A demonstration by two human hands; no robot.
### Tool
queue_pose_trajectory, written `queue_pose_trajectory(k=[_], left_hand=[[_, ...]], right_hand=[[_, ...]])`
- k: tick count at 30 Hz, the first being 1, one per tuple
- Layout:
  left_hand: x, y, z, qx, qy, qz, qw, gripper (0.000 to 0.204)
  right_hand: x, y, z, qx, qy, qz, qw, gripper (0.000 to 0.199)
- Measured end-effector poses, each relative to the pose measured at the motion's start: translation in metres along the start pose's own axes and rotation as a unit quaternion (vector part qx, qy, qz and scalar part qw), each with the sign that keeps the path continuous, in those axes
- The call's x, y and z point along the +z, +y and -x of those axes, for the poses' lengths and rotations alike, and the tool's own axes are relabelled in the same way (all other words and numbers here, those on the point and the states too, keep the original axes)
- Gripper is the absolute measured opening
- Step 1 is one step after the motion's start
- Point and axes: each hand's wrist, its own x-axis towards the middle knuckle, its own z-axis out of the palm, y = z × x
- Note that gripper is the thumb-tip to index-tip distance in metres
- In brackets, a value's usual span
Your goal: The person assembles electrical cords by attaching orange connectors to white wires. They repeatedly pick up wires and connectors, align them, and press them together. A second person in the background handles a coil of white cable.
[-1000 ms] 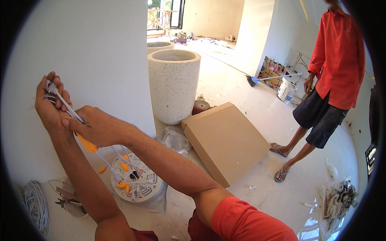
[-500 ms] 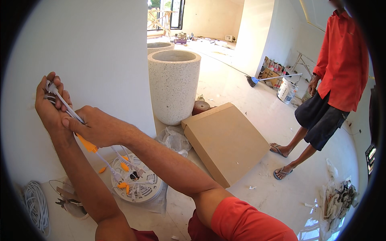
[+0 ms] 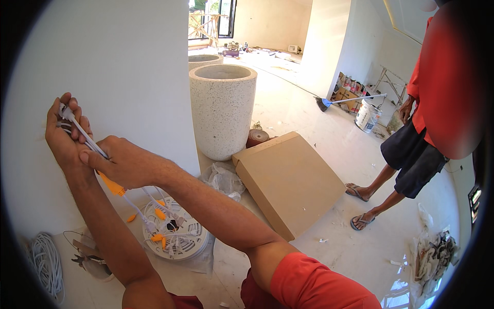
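Note:
At the far left, my left hand [image 3: 68,122] is raised before the white wall, its fingers curled around a white cable [image 3: 86,135] near a small white end piece. My right hand [image 3: 123,160] pinches the same cable lower down, close to my left wrist. Just under the right hand hangs an orange piece [image 3: 111,184] with white cord running down from it. Below my forearms, a white reel [image 3: 191,246] lies on the floor on clear plastic. On it are several white cords with plugs and orange pieces; my right forearm passes above it.
A cardboard box [image 3: 296,185] lies right of the reel, beside crumpled plastic [image 3: 224,181] and a tall stone planter [image 3: 222,113]. A coil of grey cable [image 3: 46,265] rests lower left, near pliers [image 3: 82,260]. A person in red [image 3: 419,103] stands right, near a bucket [image 3: 367,116] and broom [image 3: 324,104].
My hands and the cable have stayed in place. At the right, the person in red has shifted slightly, and part of the upper body now looks blurred.

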Motion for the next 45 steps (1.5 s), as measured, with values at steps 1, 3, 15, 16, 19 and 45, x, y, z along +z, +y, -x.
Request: queue_pose_trajectory(k=[1,3,15,16,19,45], left_hand=[[0.0005,0.0002,0.0002,0.005,0.005,-0.007,1.000,0.025],[0.0014,0.0007,0.0007,-0.001,0.005,0.001,1.000,0.025],[0.0015,0.0004,0.0012,-0.002,0.000,0.005,1.000,0.025],[0.0015,0.0005,0.0011,0.002,0.004,0.000,1.000,0.025],[0.0013,0.0002,0.0012,0.004,0.007,-0.007,1.000,0.025],[-0.0020,-0.0031,-0.0003,-0.007,-0.015,0.005,1.000,0.026]], right_hand=[[0.0000,-0.0002,-0.0001,0.009,-0.002,0.000,1.000,0.059],[0.0000,-0.0003,0.0001,0.006,-0.001,0.001,1.000,0.060],[0.0002,0.0013,-0.0009,-0.006,0.000,0.008,1.000,0.060],[0.0000,0.0009,-0.0008,0.003,-0.002,0.009,1.000,0.059],[-0.0003,0.0003,0.0005,0.007,-0.002,-0.003,1.000,0.059],[-0.0002,0.0042,-0.0004,0.007,-0.004,0.004,1.000,0.062]])
